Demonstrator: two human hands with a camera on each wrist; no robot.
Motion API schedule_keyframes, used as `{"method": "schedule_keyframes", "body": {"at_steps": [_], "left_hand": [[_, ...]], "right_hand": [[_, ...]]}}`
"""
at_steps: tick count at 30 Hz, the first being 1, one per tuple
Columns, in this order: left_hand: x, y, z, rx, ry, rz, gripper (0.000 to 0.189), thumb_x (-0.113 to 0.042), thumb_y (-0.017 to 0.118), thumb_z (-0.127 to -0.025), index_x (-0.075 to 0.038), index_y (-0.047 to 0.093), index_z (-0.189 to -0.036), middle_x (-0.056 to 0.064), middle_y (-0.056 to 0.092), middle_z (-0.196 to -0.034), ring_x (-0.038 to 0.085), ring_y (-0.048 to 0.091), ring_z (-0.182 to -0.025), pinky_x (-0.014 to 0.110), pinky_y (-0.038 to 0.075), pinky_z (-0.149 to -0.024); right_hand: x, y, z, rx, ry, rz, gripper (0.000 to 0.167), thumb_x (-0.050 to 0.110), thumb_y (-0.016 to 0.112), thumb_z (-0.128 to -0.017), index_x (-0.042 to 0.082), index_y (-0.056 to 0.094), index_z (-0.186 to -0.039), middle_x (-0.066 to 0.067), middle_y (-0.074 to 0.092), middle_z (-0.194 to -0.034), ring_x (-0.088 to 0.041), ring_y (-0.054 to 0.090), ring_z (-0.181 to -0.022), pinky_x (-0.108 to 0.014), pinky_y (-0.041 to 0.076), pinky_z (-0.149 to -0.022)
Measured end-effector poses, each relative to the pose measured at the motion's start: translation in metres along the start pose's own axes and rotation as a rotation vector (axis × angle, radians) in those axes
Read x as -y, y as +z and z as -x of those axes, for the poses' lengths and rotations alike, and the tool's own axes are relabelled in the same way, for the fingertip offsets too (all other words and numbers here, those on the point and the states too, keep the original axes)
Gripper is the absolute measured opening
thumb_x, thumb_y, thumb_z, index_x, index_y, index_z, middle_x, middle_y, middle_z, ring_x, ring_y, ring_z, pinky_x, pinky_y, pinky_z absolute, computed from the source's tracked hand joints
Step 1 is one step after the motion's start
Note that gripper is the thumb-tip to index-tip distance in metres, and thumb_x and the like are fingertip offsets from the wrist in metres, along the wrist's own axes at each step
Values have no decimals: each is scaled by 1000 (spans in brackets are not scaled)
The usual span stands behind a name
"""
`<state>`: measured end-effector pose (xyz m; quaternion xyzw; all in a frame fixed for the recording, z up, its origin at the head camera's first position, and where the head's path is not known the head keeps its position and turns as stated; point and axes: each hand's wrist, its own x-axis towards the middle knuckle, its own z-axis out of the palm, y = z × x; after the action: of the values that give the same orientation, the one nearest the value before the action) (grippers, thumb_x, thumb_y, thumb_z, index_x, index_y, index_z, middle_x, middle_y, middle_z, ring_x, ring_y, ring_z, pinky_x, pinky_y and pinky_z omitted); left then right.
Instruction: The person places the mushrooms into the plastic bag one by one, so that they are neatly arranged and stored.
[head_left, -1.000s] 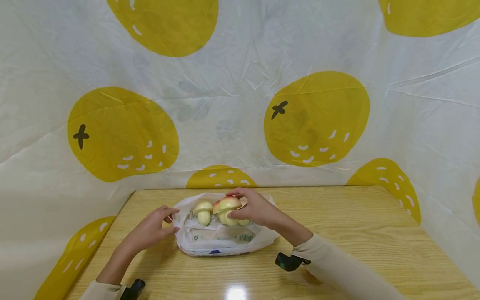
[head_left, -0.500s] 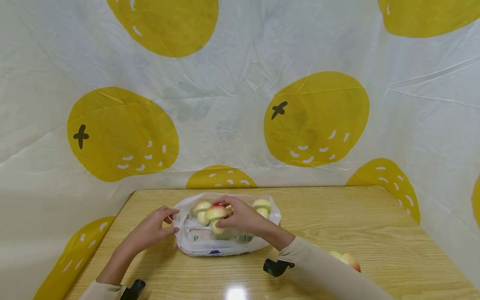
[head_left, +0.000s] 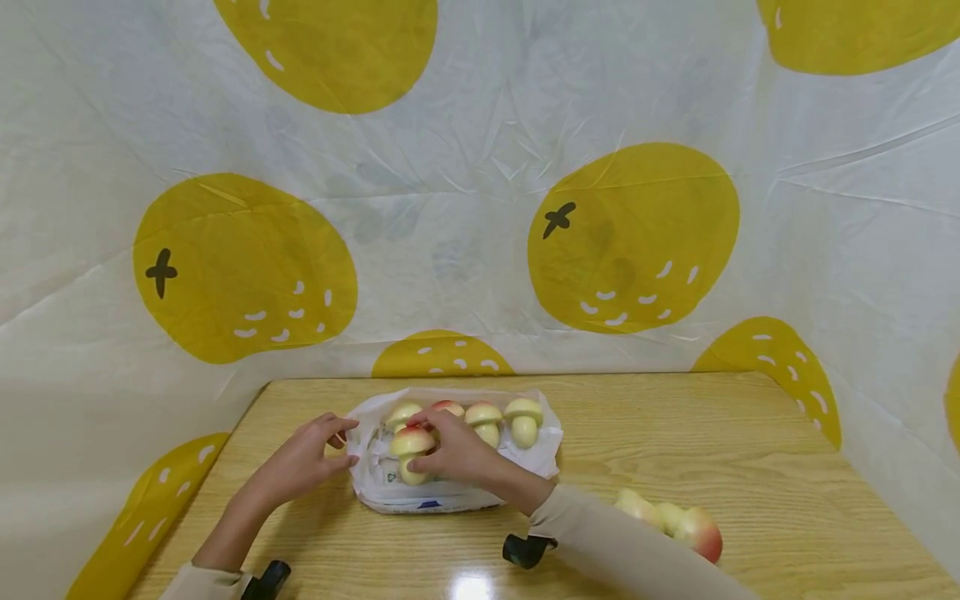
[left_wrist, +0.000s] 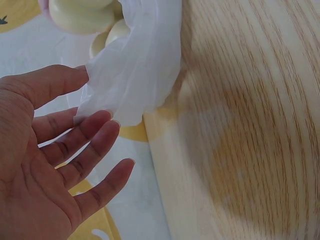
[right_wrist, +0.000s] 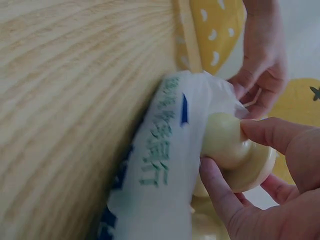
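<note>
Right hand (head_left: 459,452) is shifting left and nearer the person since half a second ago, carrying a red-tinged mushroom piece (head_left: 408,441) along. Thumb and fingers are pinching that piece, stem pointing toward the person, over the near-left part of the white plastic bag (head_left: 405,503); can't tell if it's touching the bottom. Left hand (head_left: 300,460) is staying at the bag's left rim, fingers relaxed, thumb and fingertips spreading apart and touching the plastic. Other mushroom pieces (head_left: 524,423) are sitting inside, toward the back. Loose pieces (head_left: 701,532) are lying on the wooden table (head_left: 757,467) beside the right sleeve (head_left: 615,542).
</note>
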<state>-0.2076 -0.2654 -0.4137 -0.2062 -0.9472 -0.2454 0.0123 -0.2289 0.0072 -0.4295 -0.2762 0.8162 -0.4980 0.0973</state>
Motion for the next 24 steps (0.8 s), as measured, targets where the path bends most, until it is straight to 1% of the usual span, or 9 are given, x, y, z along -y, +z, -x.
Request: {"method": "schedule_keyframes", "body": {"at_steps": [2,6,11,14,18,20,24], "left_hand": [[0,0,0,2,-1,5,50,-19,79,-89,4,63,-130,2,61,-104,21,63,-95,43,56,-81],[1,0,0,-6,2,7,49,-17,79,-89,5,63,-130,1,61,-103,21,63,-95,43,57,-81],[3,1,0,-10,8,4,49,-16,79,-89,6,63,-129,1,61,-101,21,63,-95,41,57,-81],[3,1,0,-9,10,9,49,-16,79,-89,5,64,-129,0,61,-102,20,63,-95,42,57,-81],[3,0,1,-11,14,11,49,-16,80,-88,5,64,-129,1,61,-101,20,63,-94,42,57,-81],[3,0,1,-11,13,13,49,-16,80,-88,5,64,-129,1,61,-101,20,63,-94,42,57,-81],[3,-1,1,-9,11,15,49,-16,80,-89,5,64,-129,1,61,-101,20,63,-94,42,57,-81]], "right_hand": [[2,5,0,-8,6,30,53,13,85,-83,6,63,-130,-5,62,-121,-14,58,-99,-24,50,-78],[6,15,0,-38,13,129,55,17,87,-81,9,64,-130,-5,62,-125,-13,59,-105,-26,49,-83],[7,24,-3,-71,-3,212,57,19,89,-79,7,65,-129,-6,66,-122,-13,61,-104,-25,50,-84],[6,28,-2,-89,16,275,56,23,90,-77,10,66,-127,-6,66,-121,-15,62,-104,-26,51,-83],[6,31,0,-95,60,313,57,29,90,-78,13,66,-128,-7,63,-121,-17,61,-102,-29,51,-82],[7,30,1,-96,72,312,58,31,89,-78,13,66,-129,-7,62,-118,-16,60,-98,-28,50,-79],[6,29,2,-97,76,311,58,32,89,-79,13,67,-128,-7,63,-113,-16,61,-97,-28,51,-79]]}}
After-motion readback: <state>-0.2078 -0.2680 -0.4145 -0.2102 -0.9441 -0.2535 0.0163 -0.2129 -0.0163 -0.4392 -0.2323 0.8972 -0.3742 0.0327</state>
